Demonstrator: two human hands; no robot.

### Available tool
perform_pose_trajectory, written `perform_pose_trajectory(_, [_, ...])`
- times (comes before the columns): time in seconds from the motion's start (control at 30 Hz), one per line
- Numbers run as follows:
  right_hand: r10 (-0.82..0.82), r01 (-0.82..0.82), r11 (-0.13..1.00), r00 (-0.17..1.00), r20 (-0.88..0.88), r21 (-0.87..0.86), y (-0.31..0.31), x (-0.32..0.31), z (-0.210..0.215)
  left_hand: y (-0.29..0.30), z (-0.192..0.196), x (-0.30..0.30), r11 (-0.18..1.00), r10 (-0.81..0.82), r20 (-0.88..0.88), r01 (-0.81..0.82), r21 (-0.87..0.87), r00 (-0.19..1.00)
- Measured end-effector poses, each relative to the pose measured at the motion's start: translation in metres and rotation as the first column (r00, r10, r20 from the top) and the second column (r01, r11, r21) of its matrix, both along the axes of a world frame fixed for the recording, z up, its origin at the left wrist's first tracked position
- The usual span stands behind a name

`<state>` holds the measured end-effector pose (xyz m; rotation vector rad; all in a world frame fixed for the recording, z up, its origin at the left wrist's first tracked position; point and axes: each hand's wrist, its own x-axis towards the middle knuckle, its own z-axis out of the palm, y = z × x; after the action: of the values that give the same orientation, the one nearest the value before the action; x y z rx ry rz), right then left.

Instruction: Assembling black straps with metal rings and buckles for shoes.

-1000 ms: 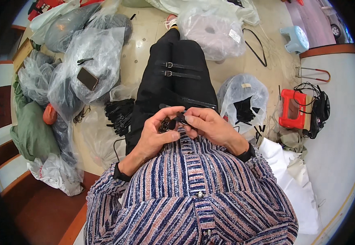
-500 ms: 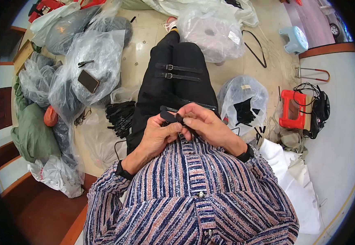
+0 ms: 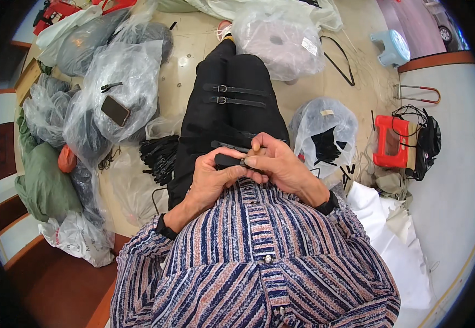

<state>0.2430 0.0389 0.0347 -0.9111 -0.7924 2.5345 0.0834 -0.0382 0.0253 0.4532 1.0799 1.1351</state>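
Off to the left, a heap of black straps (image 3: 159,156) lies on the floor (image 3: 193,49) beside clear plastic bags (image 3: 111,93). Then the left hand (image 3: 211,177) closes its grip around a short black strap piece (image 3: 229,160) over the lap; it looks light and pliable, best pinched near its ends. The right hand (image 3: 281,167) clamps the other end, by a small metal fitting.
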Motion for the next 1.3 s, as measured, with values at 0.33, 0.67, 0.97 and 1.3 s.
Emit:
perform_pose_trajectory(0.33, [0.049,-0.053,0.995,0.998,0.040,0.089,0.000,0.002,-0.001,0.002,0.002,0.000,0.999,-0.004,-0.037,0.006,0.052,0.999])
perform_pose_trajectory(0.67, [0.181,-0.215,0.960,0.966,0.187,0.181,-0.003,0.002,0.003,0.000,0.018,-0.001,0.999,-0.041,-0.197,0.039,-0.012,0.980])
perform_pose_trajectory(0.97, [0.015,-0.274,0.826,0.885,0.466,0.493,-0.010,-0.001,-0.001,-0.004,0.018,-0.003,0.991,-0.129,-0.352,0.134,-0.012,0.927])
perform_pose_trajectory(1.3, [0.186,-0.284,0.919,0.923,0.336,0.272,0.003,0.005,0.008,0.003,0.021,-0.002,0.984,0.053,-0.089,-0.067,-0.162,0.995])
